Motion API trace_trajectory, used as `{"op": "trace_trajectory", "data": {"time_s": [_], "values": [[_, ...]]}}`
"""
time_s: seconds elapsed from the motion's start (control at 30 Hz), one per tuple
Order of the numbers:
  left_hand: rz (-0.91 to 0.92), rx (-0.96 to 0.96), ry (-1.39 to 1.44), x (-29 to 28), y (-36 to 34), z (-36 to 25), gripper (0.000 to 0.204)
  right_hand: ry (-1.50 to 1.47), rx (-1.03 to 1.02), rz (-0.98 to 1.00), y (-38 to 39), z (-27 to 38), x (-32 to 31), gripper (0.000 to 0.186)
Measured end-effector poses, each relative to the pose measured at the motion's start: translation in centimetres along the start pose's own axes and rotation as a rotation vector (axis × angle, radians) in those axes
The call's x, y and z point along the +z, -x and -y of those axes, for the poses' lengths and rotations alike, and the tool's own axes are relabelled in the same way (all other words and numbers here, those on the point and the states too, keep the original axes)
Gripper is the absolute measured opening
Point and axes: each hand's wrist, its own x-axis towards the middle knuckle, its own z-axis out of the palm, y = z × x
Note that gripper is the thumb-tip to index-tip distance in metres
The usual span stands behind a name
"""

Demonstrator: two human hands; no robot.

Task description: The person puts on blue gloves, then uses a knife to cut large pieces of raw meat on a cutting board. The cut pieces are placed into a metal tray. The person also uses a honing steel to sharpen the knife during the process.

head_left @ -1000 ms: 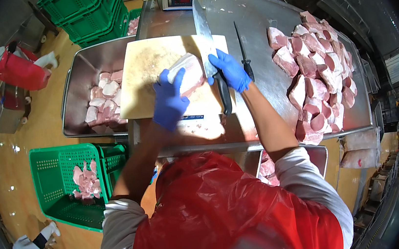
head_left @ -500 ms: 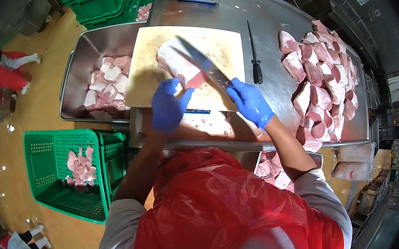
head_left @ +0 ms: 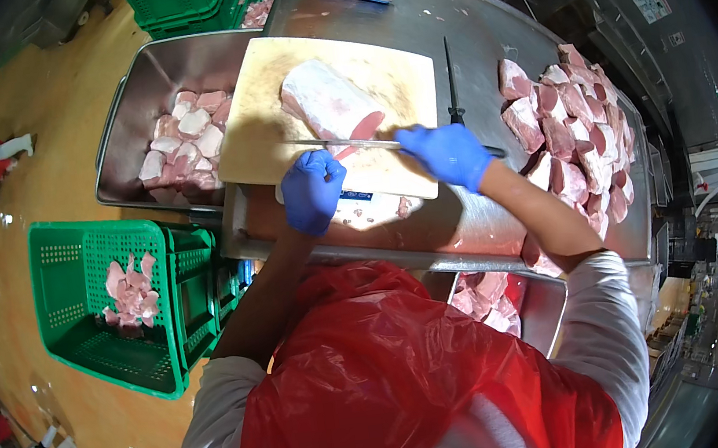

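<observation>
We see the right hand (head_left: 450, 153) closed around the knife (head_left: 348, 145), which lies flat across the cutting board (head_left: 396, 78), tip pointing left. The left hand (head_left: 312, 189) curls loosely beside the blade. The big meat piece (head_left: 328, 104) slants up-left.

knife (head_left: 348, 145) now lying flat across the board, left hand (head_left: 312, 189) off the meat (head_left: 329, 103), right hand (head_left: 450, 153) drawn rightward

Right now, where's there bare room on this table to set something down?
Bare steel lies between the cutting board and the meat pile, around the sharpening steel, and at the far end. The board's near edge is crowded by the left hand, right hand and knife.
</observation>
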Motion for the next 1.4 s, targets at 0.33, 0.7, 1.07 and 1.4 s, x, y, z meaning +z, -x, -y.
{"op": "trace_trajectory", "data": {"time_s": [0.33, 0.7, 1.07, 1.4], "values": [[-0.15, 0.222, -0.22, -0.2, 1.1, 1.9, 0.017, 0.185, 0.055, -0.036, 7.5, -11.0, -3.0, 0.013], [0.038, 0.234, -0.33, 1.2, 1.5, 3.0, 0.015, -0.118, 0.008, 0.063, -4.5, 3.6, -0.2, 0.021], [-0.526, -0.055, -0.427, -18.0, 4.7, 4.7, 0.004, -0.414, 0.282, -0.022, 8.9, -12.3, -0.7, 0.022], [-0.675, -0.487, -0.575, -37.4, 11.3, 4.7, 0.028, -2.03, 0.619, -0.294, -6.6, -0.3, 4.3, 0.038]]}}
